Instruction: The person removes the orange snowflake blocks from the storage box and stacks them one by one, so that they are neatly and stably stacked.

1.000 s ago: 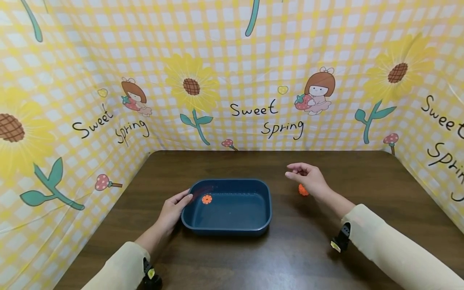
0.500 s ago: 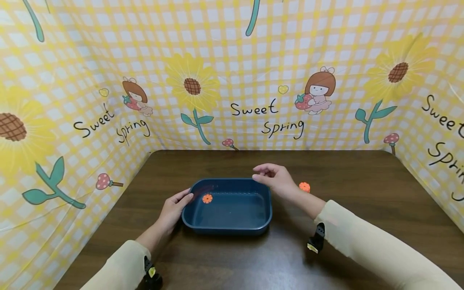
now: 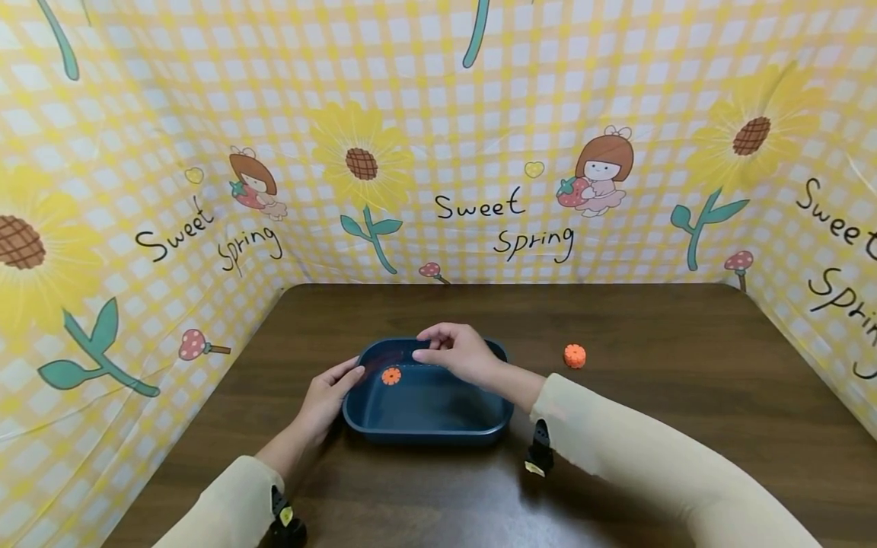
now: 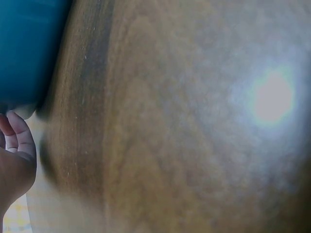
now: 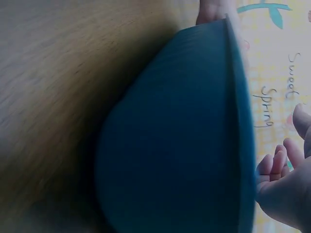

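Note:
In the head view, a dark blue rectangular basin (image 3: 428, 434) stands on the table. My left hand (image 3: 326, 399) grips its left rim, thumb over the edge. On the basin's floor at the left lies a small orange notched disc (image 3: 391, 376). My right hand (image 3: 460, 355) hovers over the basin's far right part, thumb and fingers loosely bent with a gap between them and nothing visible in it. The right wrist view shows the basin's side (image 5: 170, 145) and the right hand (image 5: 286, 184) beyond the rim, with no object showing between its fingers.
A short orange notched piece (image 3: 574, 356), perhaps stacked discs, sits on the brown wooden table (image 3: 651, 327) right of the basin. A yellow checked cloth (image 3: 466, 137) with printed flowers stands behind and at both sides.
My right hand has moved left, from near the orange piece on the table to over the basin. The left hand and basin have stayed in place.

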`<state>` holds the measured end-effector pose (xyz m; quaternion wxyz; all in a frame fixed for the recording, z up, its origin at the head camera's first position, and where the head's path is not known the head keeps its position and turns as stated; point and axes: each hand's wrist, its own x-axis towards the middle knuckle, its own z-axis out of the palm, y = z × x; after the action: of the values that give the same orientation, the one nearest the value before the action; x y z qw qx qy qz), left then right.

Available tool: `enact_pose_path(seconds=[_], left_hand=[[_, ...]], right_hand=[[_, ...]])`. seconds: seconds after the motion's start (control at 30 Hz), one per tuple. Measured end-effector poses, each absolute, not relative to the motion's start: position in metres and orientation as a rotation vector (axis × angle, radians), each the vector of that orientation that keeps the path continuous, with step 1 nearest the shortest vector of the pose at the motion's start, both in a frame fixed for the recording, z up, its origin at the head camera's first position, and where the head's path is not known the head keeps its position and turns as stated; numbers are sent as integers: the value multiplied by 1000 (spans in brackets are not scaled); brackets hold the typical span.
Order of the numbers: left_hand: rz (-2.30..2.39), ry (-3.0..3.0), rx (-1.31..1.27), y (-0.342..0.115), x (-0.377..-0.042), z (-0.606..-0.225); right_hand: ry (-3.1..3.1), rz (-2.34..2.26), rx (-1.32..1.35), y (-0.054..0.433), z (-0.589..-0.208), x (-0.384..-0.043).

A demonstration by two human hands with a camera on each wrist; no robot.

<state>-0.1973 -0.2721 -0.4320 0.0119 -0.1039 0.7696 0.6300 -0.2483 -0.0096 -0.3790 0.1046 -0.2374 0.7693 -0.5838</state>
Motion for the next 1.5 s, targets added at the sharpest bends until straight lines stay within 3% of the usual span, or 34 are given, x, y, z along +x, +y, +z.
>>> enact_pose_path(seconds=[0.67, 1.5], left_hand=[[1993, 2424, -310, -272, -198, -435], [1985, 2400, -306, -273, -199, -435]], right_hand=[[2285, -1448, -646, -75, -405, -252], [2318, -1107, -672, -75, -418, -273]])
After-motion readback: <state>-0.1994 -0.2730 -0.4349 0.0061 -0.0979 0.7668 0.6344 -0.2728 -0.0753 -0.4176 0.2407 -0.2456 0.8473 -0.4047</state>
